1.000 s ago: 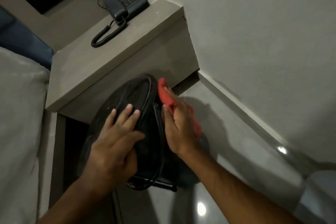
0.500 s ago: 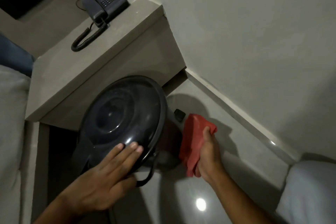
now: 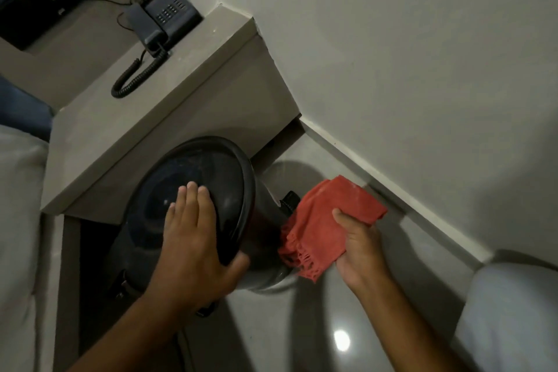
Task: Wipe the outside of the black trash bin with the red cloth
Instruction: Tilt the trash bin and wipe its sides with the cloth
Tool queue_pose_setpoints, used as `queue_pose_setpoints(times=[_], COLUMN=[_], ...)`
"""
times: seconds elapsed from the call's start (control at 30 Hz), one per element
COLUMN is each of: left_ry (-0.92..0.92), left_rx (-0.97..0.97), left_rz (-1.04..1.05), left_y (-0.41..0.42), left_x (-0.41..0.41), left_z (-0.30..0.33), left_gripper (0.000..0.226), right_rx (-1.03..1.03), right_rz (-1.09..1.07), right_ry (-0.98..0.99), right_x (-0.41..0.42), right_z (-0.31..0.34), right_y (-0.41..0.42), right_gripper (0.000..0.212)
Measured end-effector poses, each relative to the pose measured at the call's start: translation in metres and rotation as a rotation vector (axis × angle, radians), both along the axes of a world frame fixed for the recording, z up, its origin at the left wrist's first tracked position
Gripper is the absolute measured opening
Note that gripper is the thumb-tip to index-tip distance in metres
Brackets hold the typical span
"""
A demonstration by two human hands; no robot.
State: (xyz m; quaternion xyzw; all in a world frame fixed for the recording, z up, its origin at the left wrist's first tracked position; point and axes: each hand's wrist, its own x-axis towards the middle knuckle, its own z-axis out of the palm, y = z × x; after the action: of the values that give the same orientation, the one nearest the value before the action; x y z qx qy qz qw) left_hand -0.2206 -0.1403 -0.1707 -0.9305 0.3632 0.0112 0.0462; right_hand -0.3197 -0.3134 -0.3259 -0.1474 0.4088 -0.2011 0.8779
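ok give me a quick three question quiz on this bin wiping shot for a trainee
1. True or false: the left hand rests on the lid of the black trash bin.
2. Which hand holds the red cloth? A) left B) right C) neither
3. Fill in: the telephone sits on the grey ____ above the bin.

Key
1. True: its palm lies flat on the lid.
2. B: the right hand grips it beside the bin's side.
3. Ledge.
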Motion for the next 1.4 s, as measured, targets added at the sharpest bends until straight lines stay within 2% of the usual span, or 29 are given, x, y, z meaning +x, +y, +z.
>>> queue_pose_setpoints(times=[0.07,0.13,0.3,0.37,0.47,0.57,0.6,0.7,0.77,0.8,0.87,0.93,1.03,1.1,1.13,1.2,1.27,1.4], left_ry=[0.042,0.088,0.101,0.105,0.103,0.101,0.091,0.087,0.098,0.096,0.099,0.107,0.116,0.141,0.116,0.073,0.060,0.044], left_rx=[0.096,0.130,0.059,0.047,0.040,0.028,0.024,0.014,-0.006,-0.011,0.003,0.049,0.229,0.280,0.280,0.244,0.207,0.033], left_rz=[-0.192,-0.285,-0.239,-0.255,-0.257,-0.249,-0.249,-0.231,-0.246,-0.260,-0.300,-0.354,-0.386,-0.401,-0.404,-0.355,-0.291,-0.139], left_y=[0.034,0.061,0.072,0.072,0.071,0.070,0.068,0.067,0.067,0.068,0.074,0.083,0.118,0.147,0.162,0.173,0.150,0.056], left_x=[0.006,0.014,0.018,0.019,0.020,0.023,0.022,0.019,0.021,0.022,0.025,0.037,0.061,0.067,0.067,0.066,0.057,0.022], left_z=[0.006,0.013,0.015,0.015,0.015,0.012,0.011,0.011,0.013,0.013,0.011,0.008,0.006,0.007,0.010,0.023,0.035,0.025], left_gripper=[0.117,0.118,0.109,0.107,0.106,0.107,0.107,0.108,0.111,0.113,0.117,0.122,0.121,0.108,0.101,0.104,0.114,0.114], right_rx=[-0.009,-0.061,-0.156,-0.180,-0.177,-0.462,-0.478,-0.377,-0.079,0.090,0.219,0.349,0.220,0.086,0.040,-0.025,-0.053,-0.098], right_rz=[0.011,0.069,0.341,0.456,0.488,0.412,0.347,0.320,0.268,0.224,0.296,0.308,0.189,0.137,0.115,0.101,0.148,0.231], right_ry=[-0.021,-0.016,0.105,0.163,0.226,0.084,0.033,-0.062,-0.058,-0.033,0.123,0.189,0.209,0.207,0.199,0.188,0.180,0.146], right_x=[0.000,0.001,0.020,0.037,0.071,0.084,0.079,0.032,0.016,0.017,0.034,0.053,0.049,0.034,0.028,0.020,0.016,0.004], right_z=[-0.001,-0.005,-0.023,-0.025,-0.003,0.034,0.040,0.042,0.033,0.014,-0.004,-0.011,0.001,0.008,0.010,0.010,0.007,-0.006], right_y=[0.004,0.011,0.062,0.082,0.083,0.084,0.097,0.155,0.172,0.172,0.150,0.120,0.100,0.082,0.073,0.055,0.043,0.044], right_gripper=[0.039,0.035,0.024,0.033,0.047,0.072,0.080,0.096,0.106,0.100,0.059,0.056,0.067,0.082,0.082,0.070,0.060,0.054])
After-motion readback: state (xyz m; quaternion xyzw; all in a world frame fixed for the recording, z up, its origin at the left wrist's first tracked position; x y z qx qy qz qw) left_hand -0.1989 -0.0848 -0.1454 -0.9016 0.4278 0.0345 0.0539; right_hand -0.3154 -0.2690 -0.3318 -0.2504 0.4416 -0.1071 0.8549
